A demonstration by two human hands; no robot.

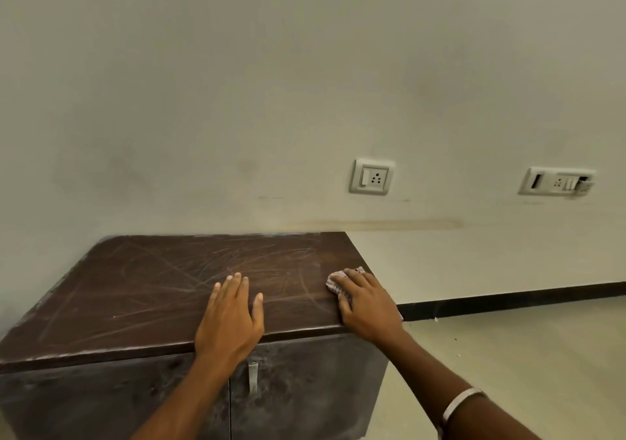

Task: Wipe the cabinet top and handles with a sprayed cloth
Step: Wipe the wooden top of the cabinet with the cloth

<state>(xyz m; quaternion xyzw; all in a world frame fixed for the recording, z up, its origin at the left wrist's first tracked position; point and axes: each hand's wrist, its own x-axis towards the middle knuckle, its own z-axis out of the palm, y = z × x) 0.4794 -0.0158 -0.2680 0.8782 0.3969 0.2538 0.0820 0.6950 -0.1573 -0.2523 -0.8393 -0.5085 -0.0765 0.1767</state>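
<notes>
A low dark-brown cabinet stands against the wall; its scratched, dusty top [162,287] fills the lower left. My left hand [232,317] rests flat on the top near the front edge, fingers straight. My right hand [367,304] presses a small pale checked cloth [335,284] flat onto the top's front right corner, fingers extended over it. Most of the cloth is hidden under the hand. A metal handle [252,377] hangs on the right door, just below my left wrist. No spray bottle is in view.
The cabinet's two dusty doors [305,382] face me. A pale wall rises behind, with a socket plate [372,176] and a wider switch plate [557,181]. Beige floor [508,355] with a black skirting strip lies to the right.
</notes>
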